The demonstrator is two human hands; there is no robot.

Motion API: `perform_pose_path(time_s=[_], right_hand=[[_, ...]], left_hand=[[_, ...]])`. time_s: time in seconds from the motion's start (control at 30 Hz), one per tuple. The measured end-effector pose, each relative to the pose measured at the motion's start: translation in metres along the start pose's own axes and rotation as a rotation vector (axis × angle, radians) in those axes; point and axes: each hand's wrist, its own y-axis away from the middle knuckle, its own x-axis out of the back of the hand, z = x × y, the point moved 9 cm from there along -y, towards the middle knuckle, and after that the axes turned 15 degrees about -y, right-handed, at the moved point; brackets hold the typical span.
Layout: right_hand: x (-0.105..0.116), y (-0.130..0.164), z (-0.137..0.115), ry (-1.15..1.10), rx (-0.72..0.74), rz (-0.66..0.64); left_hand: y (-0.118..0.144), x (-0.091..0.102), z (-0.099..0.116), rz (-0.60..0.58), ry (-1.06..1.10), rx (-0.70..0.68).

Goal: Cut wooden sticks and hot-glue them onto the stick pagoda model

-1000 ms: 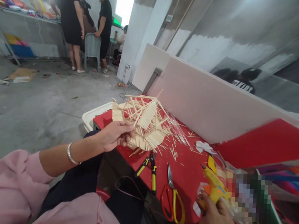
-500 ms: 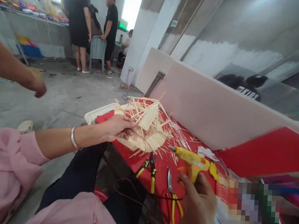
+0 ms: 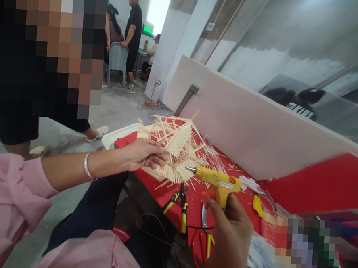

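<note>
At the red tabletop, outstretched left hand pinches stick model; right hand grips glue gun.

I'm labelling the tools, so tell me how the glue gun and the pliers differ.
The glue gun is held in the right hand; the pliers lie on the red tabletop. The glue gun is mostly yellow with one metal nozzle; the pliers have two black-and-yellow handles. Both show yellow.

Left hand pinches, forearm outstretched — right hand grips.
</note>
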Motion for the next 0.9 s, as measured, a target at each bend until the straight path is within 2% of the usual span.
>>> perform_pose_path(time_s=[0.2,0.37,0.53,0.6,0.73,0.8,0.9], right_hand=[[-0.007,0.002,-0.005,0.122,0.052,-0.098],[-0.007,0.000,-0.001,0.146,0.060,-0.078],[-0.002,0.001,-0.005,0.123,0.053,-0.033],[0.014,-0.002,-0.007,0.148,0.074,0.020],[0.074,-0.014,0.008,0.440,0.078,0.178],[0.102,-0.021,0.029,0.648,0.031,0.179],[0.137,-0.025,0.063,0.924,-0.048,0.182]], left_hand=[[-0.002,0.003,0.001,0.040,0.021,-0.012],[0.000,-0.001,0.004,0.027,0.009,-0.009],[-0.001,0.004,0.002,0.027,0.004,-0.025],[0.006,0.006,-0.001,0.019,-0.003,-0.057],[0.035,0.001,-0.015,-0.036,-0.078,-0.140],[0.048,-0.010,-0.035,-0.107,-0.142,-0.106],[0.055,-0.040,-0.076,-0.277,-0.252,0.018]])
